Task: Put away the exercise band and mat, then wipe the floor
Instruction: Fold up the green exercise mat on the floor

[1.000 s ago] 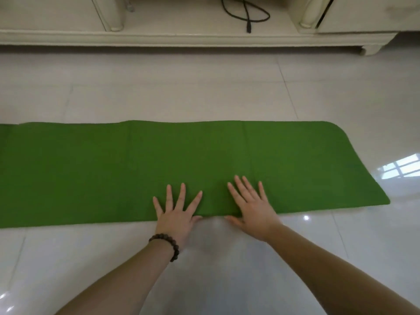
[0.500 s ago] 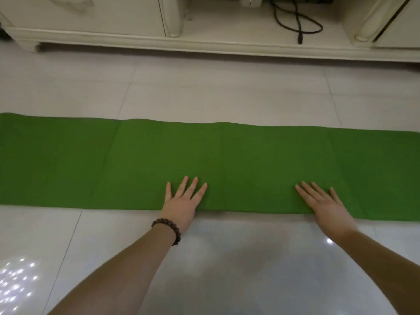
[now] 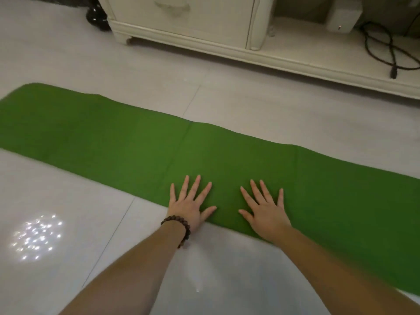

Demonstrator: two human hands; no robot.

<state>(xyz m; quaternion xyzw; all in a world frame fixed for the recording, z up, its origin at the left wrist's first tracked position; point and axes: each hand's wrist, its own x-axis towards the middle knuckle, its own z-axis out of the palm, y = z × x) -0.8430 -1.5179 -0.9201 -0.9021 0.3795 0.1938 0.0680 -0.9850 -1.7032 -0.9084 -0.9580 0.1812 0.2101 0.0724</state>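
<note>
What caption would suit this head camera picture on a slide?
Both hands, left hand and right hand, press flat on a folded green exercise mat lying on the tiled floor.

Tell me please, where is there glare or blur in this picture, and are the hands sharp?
Head view: speckled white glare lies on the glossy floor tiles at lower left; the left hand and right hand, flat on the green mat, are fairly sharp; the right forearm smears toward the lower right corner; the cabinet base runs tilted across the top.
</note>
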